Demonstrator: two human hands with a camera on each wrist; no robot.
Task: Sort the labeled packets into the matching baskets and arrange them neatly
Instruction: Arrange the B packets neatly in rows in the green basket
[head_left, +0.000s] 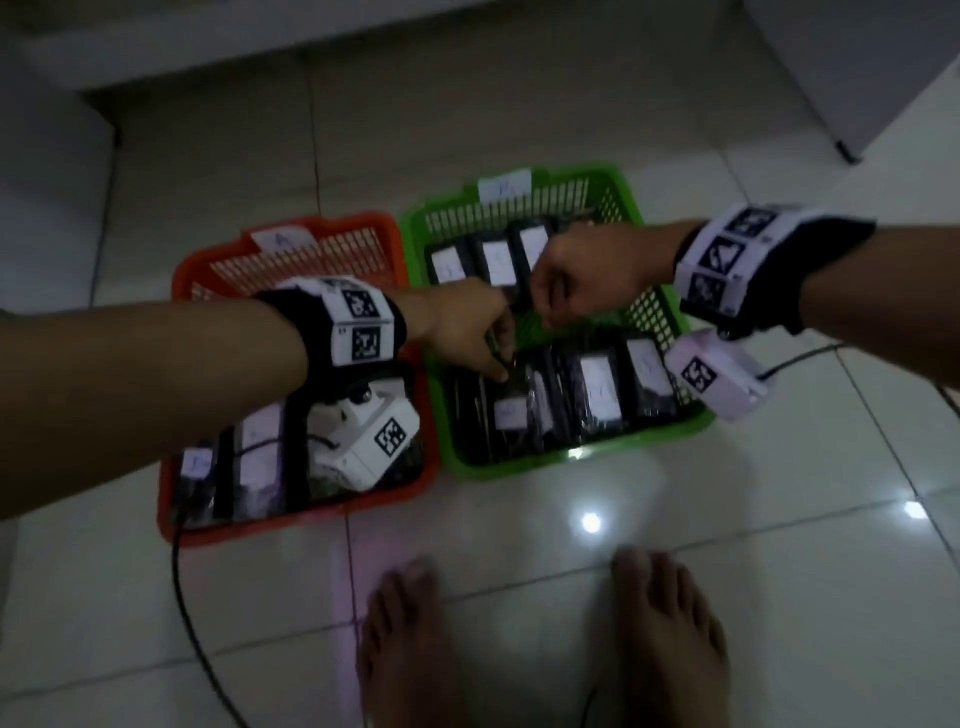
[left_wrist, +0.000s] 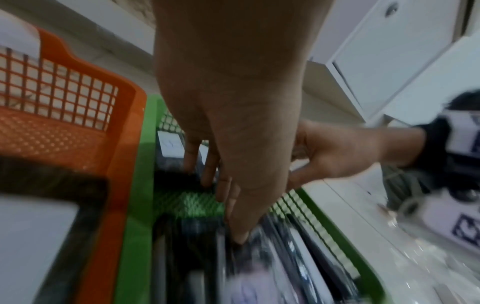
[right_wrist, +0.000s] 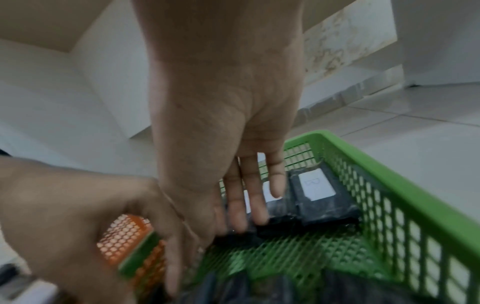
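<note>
Two baskets stand side by side on the floor: an orange basket (head_left: 291, 525) on the left and a green basket (head_left: 571, 457) on the right. Both hold black packets with white labels. The green one has a far row (head_left: 496, 260) and a near row (head_left: 597, 387). Both hands are over the green basket. My left hand (head_left: 501, 366) reaches down with straight fingers, its fingertip (left_wrist: 240, 236) touching the top edges of the near-row packets (left_wrist: 285, 257). My right hand (head_left: 550, 312) lays straight fingers (right_wrist: 249, 205) on the far-row packets, beside one labelled B (right_wrist: 315, 187).
Paper tags hang on the back walls of the orange basket (head_left: 283, 240) and the green basket (head_left: 504, 184). My bare feet (head_left: 415, 639) stand in front of the baskets on the tiled floor. A black cable (head_left: 187, 597) trails at left. White furniture (head_left: 857, 78) stands at back right.
</note>
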